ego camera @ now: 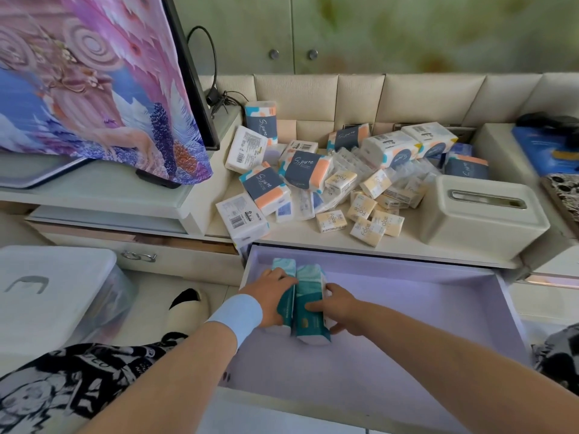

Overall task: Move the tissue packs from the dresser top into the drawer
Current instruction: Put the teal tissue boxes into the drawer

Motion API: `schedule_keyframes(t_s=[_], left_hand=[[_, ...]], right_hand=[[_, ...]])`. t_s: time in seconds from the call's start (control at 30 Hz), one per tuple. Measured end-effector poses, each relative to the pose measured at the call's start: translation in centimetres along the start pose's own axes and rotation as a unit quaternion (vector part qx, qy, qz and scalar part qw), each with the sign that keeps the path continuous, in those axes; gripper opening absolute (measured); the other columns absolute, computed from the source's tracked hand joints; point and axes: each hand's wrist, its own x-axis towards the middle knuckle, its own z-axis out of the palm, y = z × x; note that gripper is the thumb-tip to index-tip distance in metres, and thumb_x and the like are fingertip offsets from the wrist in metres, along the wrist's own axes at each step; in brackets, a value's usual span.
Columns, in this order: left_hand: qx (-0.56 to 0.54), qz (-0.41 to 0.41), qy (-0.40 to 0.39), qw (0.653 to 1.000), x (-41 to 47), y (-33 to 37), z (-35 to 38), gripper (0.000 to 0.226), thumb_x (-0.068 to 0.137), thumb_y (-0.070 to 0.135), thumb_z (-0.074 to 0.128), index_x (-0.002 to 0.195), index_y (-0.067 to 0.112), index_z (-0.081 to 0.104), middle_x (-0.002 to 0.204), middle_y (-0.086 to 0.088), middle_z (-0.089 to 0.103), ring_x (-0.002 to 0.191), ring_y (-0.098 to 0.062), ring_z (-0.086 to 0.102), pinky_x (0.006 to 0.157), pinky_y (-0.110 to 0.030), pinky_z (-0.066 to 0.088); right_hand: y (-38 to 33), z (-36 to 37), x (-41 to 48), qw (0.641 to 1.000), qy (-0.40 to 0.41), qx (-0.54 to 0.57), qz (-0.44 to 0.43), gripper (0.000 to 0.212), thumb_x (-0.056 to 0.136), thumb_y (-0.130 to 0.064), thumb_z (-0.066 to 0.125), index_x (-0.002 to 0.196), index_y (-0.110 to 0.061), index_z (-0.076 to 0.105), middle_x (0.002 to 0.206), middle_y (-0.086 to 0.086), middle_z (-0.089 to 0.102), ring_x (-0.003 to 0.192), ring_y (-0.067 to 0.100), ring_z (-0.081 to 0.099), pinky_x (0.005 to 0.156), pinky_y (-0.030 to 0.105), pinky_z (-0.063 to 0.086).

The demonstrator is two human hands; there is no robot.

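Note:
Two teal tissue packs stand on edge side by side at the left end of the open drawer, which is lined in lilac. My left hand grips the left teal pack. My right hand holds the right teal pack from its right side, thumb across the front. On the dresser top behind the drawer lies a heap of several tissue packs: large navy-and-orange ones, white ones showing barcodes, and small yellow pocket packs.
A cream tissue box stands at the right of the dresser top. A cloth-covered screen sits on the raised shelf at left. A white lidded bin is on the floor at left. Blue items lie far right.

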Motion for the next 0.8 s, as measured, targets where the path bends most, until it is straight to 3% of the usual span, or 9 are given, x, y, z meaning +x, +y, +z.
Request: schedule_keyframes(t_s=[0.1, 0.23, 0.47, 0.67, 0.8], left_hand=[[0.036, -0.002, 0.016, 0.999, 0.2, -0.6, -0.1, 0.069, 0.082, 0.035, 0.07, 0.143, 0.028, 0.041, 0.14, 0.002, 0.035, 0.13, -0.021, 0.036, 0.101, -0.039, 0.046], [0.06, -0.023, 0.023, 0.998, 0.7, -1.7, -0.1, 0.069, 0.075, 0.048, 0.069, 0.136, 0.026, 0.046, 0.136, 0.0, 0.036, 0.125, -0.022, 0.041, 0.098, -0.037, 0.048], [0.005, -0.051, 0.023, 0.998, 0.4, -3.0, -0.6, 0.086, 0.068, 0.04, 0.08, 0.14, 0.024, 0.037, 0.134, -0.001, 0.031, 0.127, -0.019, 0.036, 0.097, -0.037, 0.048], [-0.001, -0.06, -0.012, 0.998, 0.2, -2.7, -1.6, 0.069, 0.079, 0.045, 0.071, 0.14, 0.026, 0.043, 0.135, 0.0, 0.04, 0.121, -0.018, 0.045, 0.101, -0.035, 0.046], [-0.003, -0.078, -0.033, 0.996, 0.4, -1.2, -4.1, 0.064, 0.089, 0.043, 0.063, 0.146, 0.03, 0.038, 0.144, -0.001, 0.045, 0.124, -0.023, 0.05, 0.1, -0.037, 0.046]], right_hand=[[-0.4, 0.6, 1.2, 0.995, 0.043, 0.083, -0.032, 0.06, 0.088, -0.015, 0.072, 0.14, -0.018, 0.043, 0.123, 0.009, 0.062, 0.104, 0.029, 0.064, 0.088, 0.05, 0.057], [-1.1, 1.3, 1.4, 0.996, 0.044, 0.053, -0.061, 0.091, 0.088, -0.022, 0.074, 0.156, -0.014, 0.016, 0.135, 0.012, 0.056, 0.109, 0.027, 0.059, 0.08, 0.04, 0.057], [-2.0, 2.1, 1.3, 0.995, 0.036, 0.037, -0.079, 0.056, 0.089, -0.009, 0.063, 0.139, -0.017, 0.04, 0.126, 0.007, 0.056, 0.105, 0.023, 0.059, 0.083, 0.04, 0.055], [-2.7, 0.6, -0.2, 0.991, -0.062, -0.044, -0.112, 0.067, 0.091, 0.005, 0.048, 0.149, -0.028, 0.038, 0.148, -0.001, 0.046, 0.121, 0.02, 0.047, 0.084, 0.034, 0.045], [-3.3, -0.3, -0.8, 0.982, 0.007, -0.134, -0.134, 0.058, 0.095, -0.005, 0.051, 0.15, -0.018, 0.039, 0.149, 0.004, 0.046, 0.129, 0.023, 0.05, 0.096, 0.032, 0.046]])
